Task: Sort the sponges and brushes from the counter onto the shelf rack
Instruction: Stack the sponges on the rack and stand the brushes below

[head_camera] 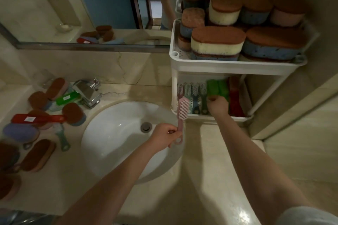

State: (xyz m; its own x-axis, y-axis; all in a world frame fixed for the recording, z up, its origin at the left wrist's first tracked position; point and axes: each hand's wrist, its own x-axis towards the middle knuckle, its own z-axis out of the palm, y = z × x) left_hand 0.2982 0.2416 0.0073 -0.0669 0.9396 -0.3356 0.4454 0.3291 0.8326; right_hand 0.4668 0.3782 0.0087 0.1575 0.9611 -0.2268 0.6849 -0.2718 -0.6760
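Note:
My left hand [165, 136] grips a pink brush [182, 113] by its handle, bristle head up, over the sink's right edge just left of the white shelf rack [236, 68]. My right hand [218, 105] reaches into the rack's lower tier and is closed on a green brush [216, 87] there. Beside it stand several small brushes [194, 97] and red brushes [235, 98]. The upper tier is piled with brown-topped sponges [217, 42]. On the counter at left lie more sponges [37, 155], a red brush [36, 118], a green brush [67, 97] and a teal brush [62, 138].
A white round sink [118, 139] lies between the counter pile and the rack, with a chrome tap [88, 92] behind it. A mirror [82, 5] runs along the wall. A beige wall [292, 133] stands right of the rack.

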